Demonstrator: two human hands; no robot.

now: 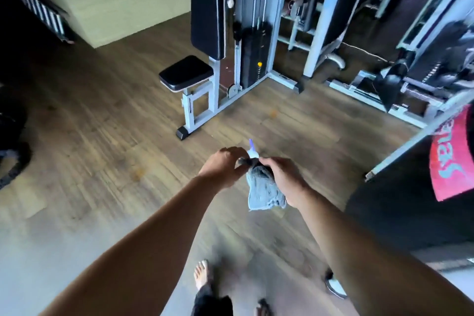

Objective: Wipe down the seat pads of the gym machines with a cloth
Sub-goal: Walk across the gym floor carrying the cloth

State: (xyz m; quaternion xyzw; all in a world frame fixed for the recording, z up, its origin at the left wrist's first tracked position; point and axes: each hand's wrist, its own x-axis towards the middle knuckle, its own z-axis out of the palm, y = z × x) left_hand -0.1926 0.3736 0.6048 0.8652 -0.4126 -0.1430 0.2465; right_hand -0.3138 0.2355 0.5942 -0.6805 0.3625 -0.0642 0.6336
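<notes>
While left hand (225, 165) and right hand (279, 177) clamp fingers on the cloth (264, 191), fiddling could drop it before the seat pad (186, 73) at eleven o'clock.

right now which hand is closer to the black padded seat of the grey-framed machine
Left. The left hand is nearer the camera than the black padded seat and slightly to its right; the right hand, gripping the grey cloth, is farther right.

We stand in a gym. We see a weight-stack machine (252, 54) with a black seat pad (186, 72) on a wood-plank floor (102, 123).
</notes>
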